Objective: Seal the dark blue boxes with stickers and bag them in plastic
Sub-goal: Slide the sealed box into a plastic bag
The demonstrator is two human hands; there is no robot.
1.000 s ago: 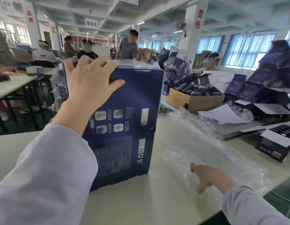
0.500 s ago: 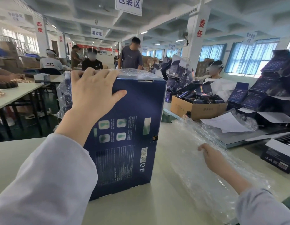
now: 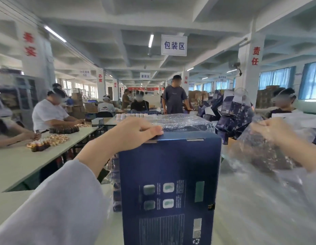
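Left grip: clamps top of your upright dark blue box.
Right grip: pinches plastic bag; box top lies level, leftward.

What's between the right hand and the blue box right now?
Only the clear bag that the right hand pinches. It hangs crumpled beside the box. Shown in the head view.
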